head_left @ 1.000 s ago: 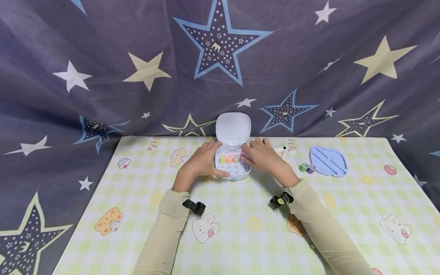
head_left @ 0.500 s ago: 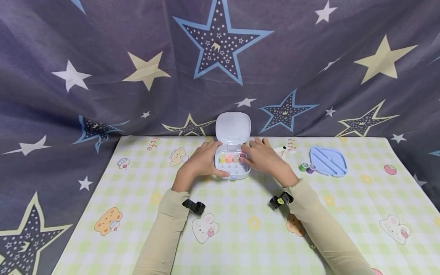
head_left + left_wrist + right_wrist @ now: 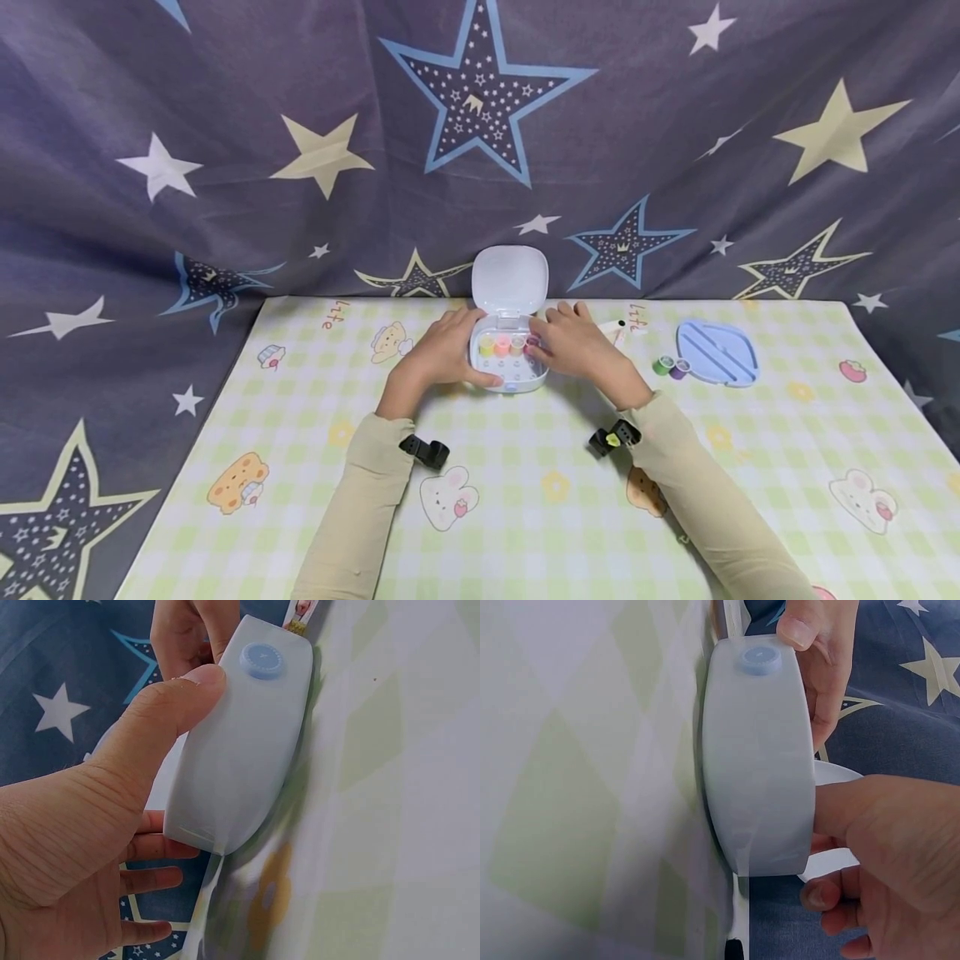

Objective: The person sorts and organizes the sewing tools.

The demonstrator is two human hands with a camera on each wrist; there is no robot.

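White box (image 3: 529, 383) on the table, near its far edge, lid (image 3: 510, 279) up and leaning back toward the curtain. Blue button (image 3: 262, 661) on its front wall. Inside, a row of small pots: yellow pot (image 3: 487, 347), pink pot (image 3: 502, 347), pale orange pot (image 3: 517, 347), magenta pot (image 3: 532, 342) at the right end. Small pegs in front of the row.

Left hand (image 3: 444, 348) grips the box at its left side, thumb on the front rim, other fingers spread along the side and back. Right hand (image 3: 572, 340) reaches in over the right rim; thumb and forefinger pinch the magenta pot, other fingers loosely bent outside.

Just beyond the right hand, a slim white thing with a black end (image 3: 621, 322), partly hidden. Further right, green pot (image 3: 663, 365) and violet pot (image 3: 679, 369) side by side, next to a blue tray (image 3: 717, 353) with diagonal grooves. Checked tablecloth (image 3: 510, 550) under everything; starry curtain (image 3: 645, 100) behind.
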